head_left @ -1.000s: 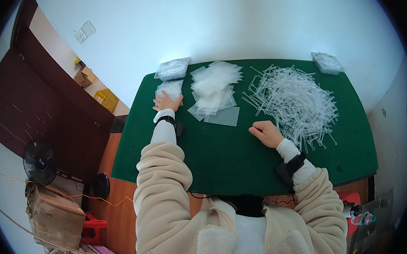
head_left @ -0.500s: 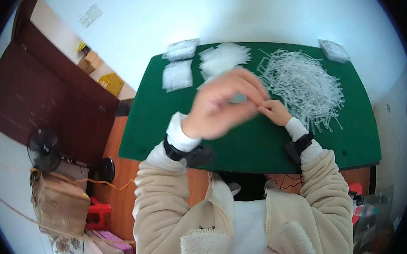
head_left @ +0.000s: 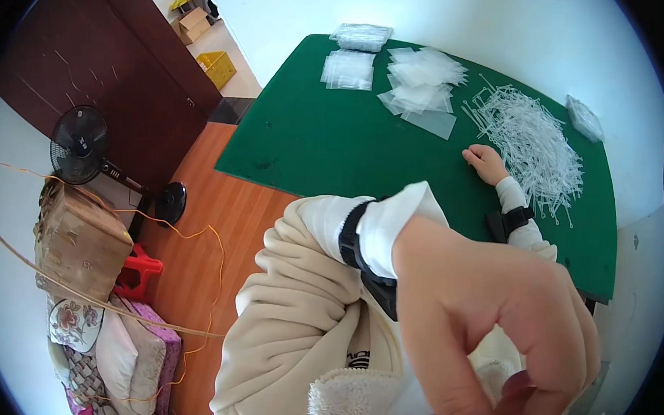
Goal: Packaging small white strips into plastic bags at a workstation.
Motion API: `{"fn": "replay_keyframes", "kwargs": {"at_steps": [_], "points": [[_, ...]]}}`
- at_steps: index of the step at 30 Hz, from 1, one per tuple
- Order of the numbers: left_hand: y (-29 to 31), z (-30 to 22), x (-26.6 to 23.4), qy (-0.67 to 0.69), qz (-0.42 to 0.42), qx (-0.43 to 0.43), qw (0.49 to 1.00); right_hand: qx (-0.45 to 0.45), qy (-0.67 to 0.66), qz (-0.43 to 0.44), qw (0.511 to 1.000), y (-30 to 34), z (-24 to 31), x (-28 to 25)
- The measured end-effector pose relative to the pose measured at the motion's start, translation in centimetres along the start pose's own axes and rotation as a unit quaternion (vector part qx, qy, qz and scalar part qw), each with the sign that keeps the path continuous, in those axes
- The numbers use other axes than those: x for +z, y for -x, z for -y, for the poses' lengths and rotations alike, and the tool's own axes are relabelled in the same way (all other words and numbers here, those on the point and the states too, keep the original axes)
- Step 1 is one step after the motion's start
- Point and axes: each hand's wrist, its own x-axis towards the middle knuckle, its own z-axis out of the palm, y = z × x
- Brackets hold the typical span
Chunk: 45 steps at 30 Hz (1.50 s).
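Observation:
My left hand (head_left: 498, 311) is raised well above the table, close in at the lower right of the view. Its fingers are bent and the thumb stands apart from them; I see no thing held between them, though the lowest fingertips run near the picture's edge. My right hand (head_left: 487, 164) rests on the green table (head_left: 328, 139) with its fingers curled closed, and whatever they hold, if anything, is hidden. Just right of it lies a large heap of thin clear plastic sticks with looped ends (head_left: 529, 142). Beyond it are loose, spread clear plastic bags (head_left: 427, 87).
Stacked clear bags (head_left: 350, 69) and a filled packet (head_left: 361, 37) lie at the table's far left. Another packet (head_left: 585, 118) sits at the right edge. Left on the floor stand a fan (head_left: 81, 144), a cardboard box (head_left: 83, 238) and a red stool (head_left: 138, 272); an orange cord (head_left: 220, 267) crosses the floor.
My left hand has left my right hand and come up and back toward me. The right hand stays on the table beside the heap. The whole view has swung left.

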Motion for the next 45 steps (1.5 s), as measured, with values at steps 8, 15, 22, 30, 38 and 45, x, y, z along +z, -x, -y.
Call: {"fn": "replay_keyframes", "kwargs": {"at_steps": [8, 15, 22, 30, 38, 45], "points": [[-0.5, -0.2, 3.3, 0.058, 0.021, -0.011, 0.998, -0.035, 0.100, 0.006, 0.994, 2.6, 1.6, -0.6], [0.2, -1.0, 3.8, 0.067, 0.042, -0.037, 0.996, -0.117, 0.043, -0.021, 0.992, 9.6, 7.3, -3.8], [-0.7, -0.6, 3.2, -0.092, 0.070, -0.045, 0.992, -0.079, -0.079, -0.083, 0.990, 20.1, 8.8, -3.6], [-1.2, 3.5, 5.0, -0.210, 0.110, -0.051, 0.970, 0.161, -0.212, -0.059, 0.962, 34.8, 3.4, 7.8], [7.5, 4.8, 0.9, -0.170, 0.053, -0.284, 0.942, 0.601, -0.083, -0.313, 0.731, 53.9, -7.6, 14.1], [18.4, 1.5, -2.0, -0.311, -0.012, -0.561, 0.767, 0.756, 0.084, -0.446, 0.472, 63.0, -12.9, 11.7]]}}
